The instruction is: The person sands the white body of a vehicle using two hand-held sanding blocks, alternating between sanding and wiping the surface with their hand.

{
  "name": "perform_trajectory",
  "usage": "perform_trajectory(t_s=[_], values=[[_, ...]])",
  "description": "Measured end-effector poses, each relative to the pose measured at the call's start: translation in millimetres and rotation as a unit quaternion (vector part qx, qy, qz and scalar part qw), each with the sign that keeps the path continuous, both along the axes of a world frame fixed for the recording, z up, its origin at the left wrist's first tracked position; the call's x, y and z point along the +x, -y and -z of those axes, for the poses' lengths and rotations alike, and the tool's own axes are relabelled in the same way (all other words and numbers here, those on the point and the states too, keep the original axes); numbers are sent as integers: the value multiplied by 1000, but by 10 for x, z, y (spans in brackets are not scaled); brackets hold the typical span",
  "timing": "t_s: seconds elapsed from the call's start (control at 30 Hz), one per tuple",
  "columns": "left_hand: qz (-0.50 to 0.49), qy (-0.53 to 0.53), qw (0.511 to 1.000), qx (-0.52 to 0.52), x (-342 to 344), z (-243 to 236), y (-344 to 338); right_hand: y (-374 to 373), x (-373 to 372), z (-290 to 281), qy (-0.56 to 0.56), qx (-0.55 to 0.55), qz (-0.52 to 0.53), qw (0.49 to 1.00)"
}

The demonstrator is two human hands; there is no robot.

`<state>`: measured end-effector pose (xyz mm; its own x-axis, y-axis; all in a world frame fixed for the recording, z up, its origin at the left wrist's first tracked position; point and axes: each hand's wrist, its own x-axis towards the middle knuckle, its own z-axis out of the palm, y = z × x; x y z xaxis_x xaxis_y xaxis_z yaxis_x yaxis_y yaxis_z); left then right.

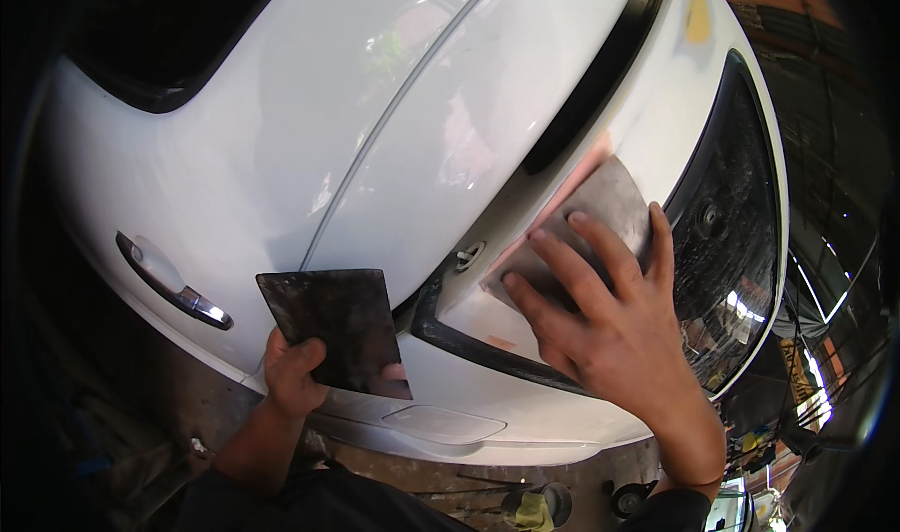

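Observation:
My left hand [293, 374] grips a dark, roughly square flat sheet [339, 326] by its lower left edge, thumb on top and the other fingers hidden beneath. It is held over the white car's side, near the door seam. My right hand [600, 321] presses a grey sheet, which looks like sandpaper [600, 199], against the rear pillar of the car. Its fingers are spread over the sheet, with one curled at the right edge. Pink filler [572, 185] shows along the sheet's upper left side.
The white car [394, 91] fills most of the view, with a door handle [173, 284] at left. Dusty dark rear glass [722, 223] lies right of my right hand. A yellow patch [697, 16] marks the upper bodywork. Below stands a bucket with a yellow cloth [532, 513].

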<state>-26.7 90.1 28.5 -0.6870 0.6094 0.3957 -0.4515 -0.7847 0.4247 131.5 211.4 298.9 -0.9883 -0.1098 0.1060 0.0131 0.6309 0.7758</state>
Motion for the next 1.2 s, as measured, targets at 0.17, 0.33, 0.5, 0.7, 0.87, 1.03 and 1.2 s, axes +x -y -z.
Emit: perform_trajectory(t_s=[0.17, 0.33, 0.5, 0.7, 0.87, 1.03, 1.2], values=[[7, 9, 1000, -1, 20, 23, -31, -2, 312, 6, -15, -16, 58, 998], [12, -3, 1000, 17, 0, -139, 17, 217, 965, 69, -143, -38, 88, 985], [-2, -1, 1000, 15, 81, -257, 19, 149, 2116, 1148, -527, -500, -160, 668], [78, 20, 997, -18, 189, -180, 378, 363, 2422, 2060, -549, -726, -395, 124], [134, 50, 986, -84, 467, 31, 546, 653, 1886, 1465, -628, -658, -328, 255], [21, 52, 998, 14, 515, -570, 840, 1175, 420, 1435, -565, -796, -188, 104], [-123, 33, 991, -34, 161, -115, 1557, 1142, 41, 1740, -437, -886, -128, 88]])
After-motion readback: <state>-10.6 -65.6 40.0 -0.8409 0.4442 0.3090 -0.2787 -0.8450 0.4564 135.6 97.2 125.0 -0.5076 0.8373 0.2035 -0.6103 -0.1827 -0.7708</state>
